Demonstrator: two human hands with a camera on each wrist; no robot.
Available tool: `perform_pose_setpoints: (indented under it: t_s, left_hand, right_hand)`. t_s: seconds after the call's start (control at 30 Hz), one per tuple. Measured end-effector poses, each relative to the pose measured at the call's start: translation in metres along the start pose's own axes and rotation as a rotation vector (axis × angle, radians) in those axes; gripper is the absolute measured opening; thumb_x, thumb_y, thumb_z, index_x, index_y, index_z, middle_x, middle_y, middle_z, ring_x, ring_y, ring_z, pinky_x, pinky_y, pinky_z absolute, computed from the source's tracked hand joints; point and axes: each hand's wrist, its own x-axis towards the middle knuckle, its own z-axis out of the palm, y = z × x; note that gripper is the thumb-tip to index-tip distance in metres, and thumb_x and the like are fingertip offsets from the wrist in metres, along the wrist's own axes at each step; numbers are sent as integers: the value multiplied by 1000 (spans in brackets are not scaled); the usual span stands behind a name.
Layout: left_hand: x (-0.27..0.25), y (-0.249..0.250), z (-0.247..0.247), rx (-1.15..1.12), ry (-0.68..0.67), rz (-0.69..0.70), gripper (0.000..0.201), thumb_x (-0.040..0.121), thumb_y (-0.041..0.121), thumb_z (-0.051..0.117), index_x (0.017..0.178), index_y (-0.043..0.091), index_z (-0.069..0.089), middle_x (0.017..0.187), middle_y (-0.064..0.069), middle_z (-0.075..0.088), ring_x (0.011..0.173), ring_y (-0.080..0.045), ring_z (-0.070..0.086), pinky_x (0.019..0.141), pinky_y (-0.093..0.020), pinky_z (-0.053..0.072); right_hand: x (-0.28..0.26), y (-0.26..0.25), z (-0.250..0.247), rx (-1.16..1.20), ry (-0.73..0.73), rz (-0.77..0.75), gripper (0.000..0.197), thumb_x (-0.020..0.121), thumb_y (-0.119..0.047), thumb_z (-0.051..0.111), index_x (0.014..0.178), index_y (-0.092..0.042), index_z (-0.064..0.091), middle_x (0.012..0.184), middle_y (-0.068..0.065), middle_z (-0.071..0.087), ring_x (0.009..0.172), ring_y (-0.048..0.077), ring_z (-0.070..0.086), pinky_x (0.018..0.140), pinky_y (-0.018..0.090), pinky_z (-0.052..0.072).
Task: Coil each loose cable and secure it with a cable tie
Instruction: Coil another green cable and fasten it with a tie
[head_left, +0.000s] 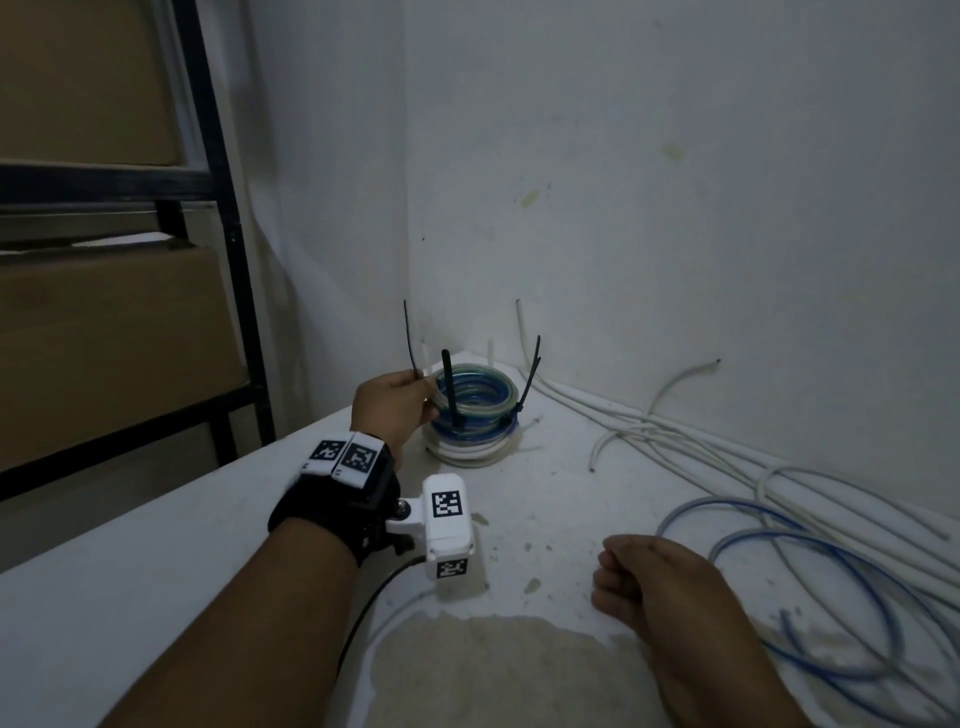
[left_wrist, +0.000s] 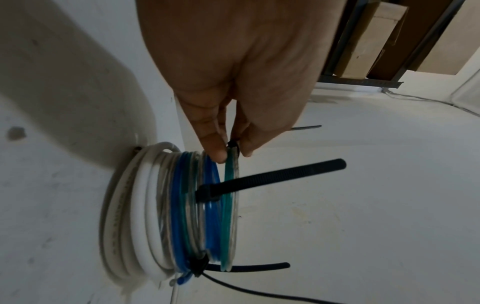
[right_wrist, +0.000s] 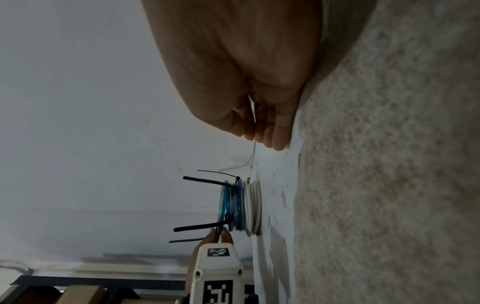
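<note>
Desk corner: my left hand (left_wrist: 228, 86) pinches the top coil (left_wrist: 230, 205) on the stack; my right hand (head_left: 670, 592) rests loosely curled.

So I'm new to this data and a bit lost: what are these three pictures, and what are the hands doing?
A person wears three cameras: one on the head, one on each wrist. The head view looks down at a white surface in a corner. The left hand pinches the top coil of a stack of tied coils, at a black cable tie. The right hand rests curled on the surface; whether it holds anything is unclear. Loose cables lie on the right.
</note>
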Motion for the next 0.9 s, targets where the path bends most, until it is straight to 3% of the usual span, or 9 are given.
perform_pose_setpoints:
  t_s: [0.07, 0.17, 0.3, 0.37, 0.47, 0.53, 0.6, 0.73, 0.9]
  left_hand:
    - [1, -1, 0, 37, 11, 16, 19, 87, 0, 62, 105, 3, 68, 77, -8, 65, 62, -15, 57, 56, -18, 53]
    - [2, -4, -1, 67, 26, 34, 16, 86, 2, 65, 102, 3, 69, 75, -9, 66, 65, -18, 58, 69, -29, 55]
    - [3, -6, -2, 103, 44, 53, 7, 84, 3, 67, 81, 9, 70, 67, -7, 65, 66, -22, 59, 78, -37, 55]
    - [4, -7, -2, 133, 50, 61, 7, 83, 5, 68, 80, 10, 72, 66, -6, 67, 66, -23, 61, 81, -39, 56]
    - [5, -8, -1, 182, 53, 83, 15, 82, 10, 69, 71, 19, 73, 62, -4, 68, 64, -23, 62, 82, -43, 56]
    - [3, -7, -1, 212, 52, 101, 7, 83, 13, 68, 84, 12, 75, 67, -4, 68, 64, -19, 59, 83, -42, 55]
    - [5, -8, -2, 240, 59, 109, 14, 82, 17, 69, 94, 12, 74, 75, -4, 68, 68, -18, 59, 85, -42, 56]
    - [8, -12, -4, 242, 51, 90, 2, 72, 20, 71, 71, 21, 73, 75, -5, 73, 80, -27, 69, 85, -46, 56]
    - [4, -7, -4, 177, 104, 55, 17, 80, 7, 70, 69, 19, 68, 70, -6, 69, 68, -23, 65, 85, -44, 56]
  right_hand:
    - [-1, -1, 1, 12, -2, -3, 13, 89, -2, 57, 81, 6, 63, 70, 19, 60, 64, 25, 56, 63, 35, 53]
    - [-3, -2, 2, 13, -9, -1, 13, 89, -2, 57, 81, 7, 62, 69, 18, 58, 63, 25, 54, 64, 36, 52]
    - [-2, -2, 2, -2, -7, 1, 13, 90, -3, 57, 84, 7, 62, 72, 19, 60, 65, 26, 56, 67, 38, 54]
    - [-2, -2, 1, -8, -5, 4, 13, 90, -4, 57, 85, 7, 62, 74, 20, 61, 66, 26, 57, 66, 36, 54]
    - [-1, -1, 1, -10, -2, 2, 13, 90, -4, 57, 85, 6, 63, 74, 19, 62, 66, 26, 58, 64, 35, 53]
    - [-1, -1, 1, -16, -2, -2, 13, 91, -4, 56, 86, 6, 63, 74, 19, 62, 66, 26, 59, 64, 35, 53]
    - [-1, -1, 1, -12, -6, -2, 13, 91, -5, 56, 86, 6, 63, 73, 19, 62, 65, 26, 58, 64, 35, 53]
    - [-1, -1, 1, -12, -2, -7, 13, 90, -5, 57, 87, 5, 63, 73, 19, 62, 66, 26, 59, 65, 36, 54]
    - [-1, 0, 0, -10, -5, -10, 13, 91, -5, 56, 87, 4, 64, 72, 18, 63, 67, 26, 59, 65, 36, 53]
